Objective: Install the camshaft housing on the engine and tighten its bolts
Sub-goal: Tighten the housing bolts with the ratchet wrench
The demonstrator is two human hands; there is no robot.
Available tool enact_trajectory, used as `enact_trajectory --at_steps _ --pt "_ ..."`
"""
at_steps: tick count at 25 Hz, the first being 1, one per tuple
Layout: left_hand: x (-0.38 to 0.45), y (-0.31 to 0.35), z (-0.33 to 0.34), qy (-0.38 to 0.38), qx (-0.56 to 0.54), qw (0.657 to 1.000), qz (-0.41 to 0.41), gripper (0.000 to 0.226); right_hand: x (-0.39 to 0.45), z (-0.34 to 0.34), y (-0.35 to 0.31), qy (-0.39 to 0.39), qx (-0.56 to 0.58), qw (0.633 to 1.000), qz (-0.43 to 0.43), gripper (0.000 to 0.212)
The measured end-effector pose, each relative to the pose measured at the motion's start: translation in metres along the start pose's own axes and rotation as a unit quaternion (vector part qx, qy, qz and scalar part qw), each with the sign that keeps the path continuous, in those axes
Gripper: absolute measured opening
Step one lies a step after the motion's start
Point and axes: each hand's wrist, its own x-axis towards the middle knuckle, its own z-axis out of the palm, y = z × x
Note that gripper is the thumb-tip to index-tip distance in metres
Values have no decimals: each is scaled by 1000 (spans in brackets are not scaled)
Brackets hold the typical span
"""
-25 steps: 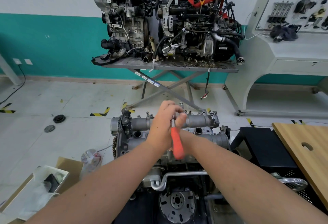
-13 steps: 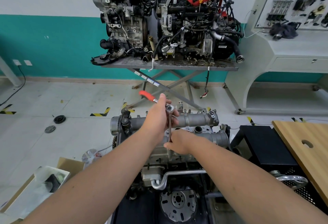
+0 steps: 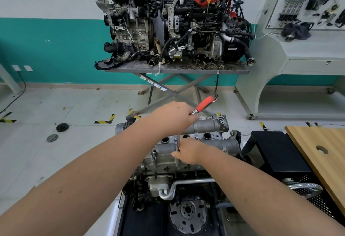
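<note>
The grey aluminium camshaft housing (image 3: 209,126) lies on top of the engine (image 3: 164,164) in front of me. My left hand (image 3: 172,117) grips the head end of a ratchet wrench whose red handle (image 3: 204,104) points up and to the right. A thin extension bar (image 3: 178,142) runs straight down from under that hand. My right hand (image 3: 188,151) pinches the bar's lower end against the housing. The bolt and socket under my fingers are hidden.
Two other engines (image 3: 173,21) stand on a scissor-leg metal table (image 3: 177,70) behind. A wooden board with a hole (image 3: 321,149) and a black crate (image 3: 276,151) sit at the right. Two round parts (image 3: 61,127) lie on the floor at left.
The red handle has swung round the bolt: it pointed down towards me, then up-left, and now up-right. My left hand went with it; my right hand stayed low on the bar.
</note>
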Motion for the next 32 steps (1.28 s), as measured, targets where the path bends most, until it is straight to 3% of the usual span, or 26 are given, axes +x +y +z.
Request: enact_trajectory --at_steps 3,5,7,9,10,12,14,16,19,24,25,27,32 --pt "0 6 1 28 215 974 70 41 3 3 5 12 27 1000 -1 42" --pt "-2 -1 13 100 267 943 174 40 2 4 6 21 33 999 7 41" --pt "-11 -16 32 250 227 901 274 39 3 7 7 60 -14 998 11 37" --pt "-12 -30 50 389 115 877 258 47 4 10 1 96 -37 995 4 34" --pt "-11 -33 56 408 38 884 226 49 4 9 -2 86 24 996 6 34" --pt "-11 -30 69 380 -129 900 170 46 4 4 -6 43 159 986 -14 35" --pt "-13 -25 77 336 -288 888 127 35 6 5 -3 7 151 989 3 32" --pt "-14 -17 85 327 -433 836 82 30 8 8 1 4 60 998 20 40" --pt "-11 -6 86 268 -649 712 -12 36 8 7 3 4 27 1000 8 39" --pt "-5 -10 62 146 -759 617 -146 45 3 3 3 -15 25 999 29 44" --pt "-5 -12 56 132 -758 615 -174 43 1 1 2 -13 36 999 35 46" --pt "-4 -16 45 101 -729 647 -201 40 -1 1 1 -13 37 999 30 48" --pt "-5 -13 25 14 -580 799 -159 35 -3 -1 0 -6 33 999 6 47"
